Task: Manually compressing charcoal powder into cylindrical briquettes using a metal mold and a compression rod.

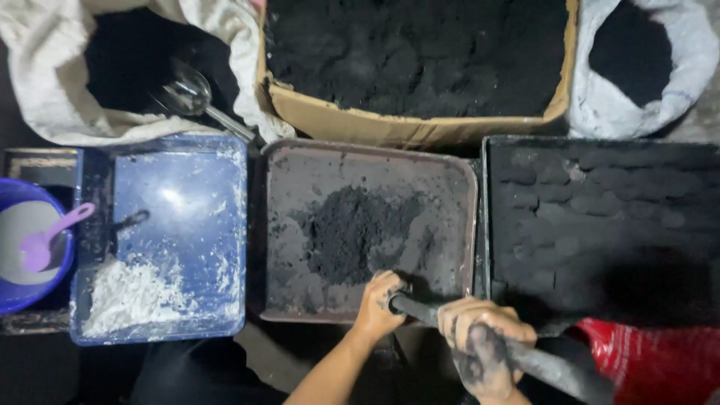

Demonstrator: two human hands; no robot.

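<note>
Dark rod (525, 356), gripped two-handed over grey tray (465, 225)
Axis runs lower right to upper left; left hand (380, 304) and right hand (480, 349) clenched round it. Black powder heap (352, 232) ahead; blue tray (187, 217) leftward.

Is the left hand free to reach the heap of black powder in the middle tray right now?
Probably yes. The left hand rests at the tray's near edge, and nothing lies between it and the black powder, though it grips a dark tube.
</note>
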